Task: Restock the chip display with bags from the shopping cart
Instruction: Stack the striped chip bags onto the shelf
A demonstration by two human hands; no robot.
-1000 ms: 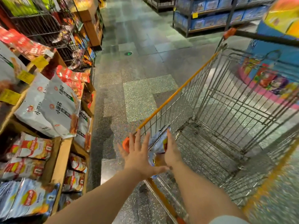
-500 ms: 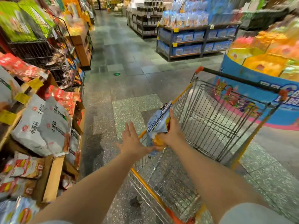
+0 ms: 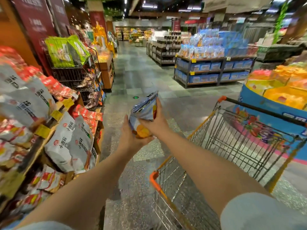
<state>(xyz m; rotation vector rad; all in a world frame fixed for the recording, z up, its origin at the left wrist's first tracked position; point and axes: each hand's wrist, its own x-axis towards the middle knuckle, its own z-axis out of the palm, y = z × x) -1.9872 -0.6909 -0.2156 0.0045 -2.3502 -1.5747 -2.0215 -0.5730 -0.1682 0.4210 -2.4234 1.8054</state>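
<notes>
**Inspector:** Where is the chip bag (image 3: 144,113)?

**Assistant:** Over the aisle floor, between the shopping cart (image 3: 232,146) and the chip display (image 3: 54,130), touching neither.

**Inspector:** Hands?

**Assistant:** The right hand (image 3: 155,121) grips the bag's side, fingers curled around it. The left hand (image 3: 131,138) cups the bottom corner from beneath, likely steadying it.

**Inspector:** Assessment?

**Assistant:** Two-handed hold suggests control for placement. The cart basket shows no further bags in its visible part.

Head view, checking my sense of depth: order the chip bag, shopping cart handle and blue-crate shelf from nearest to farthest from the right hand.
1. Chip bag, held in the right hand.
2. Shopping cart handle, to its right.
3. Blue-crate shelf, far across the aisle.
</notes>
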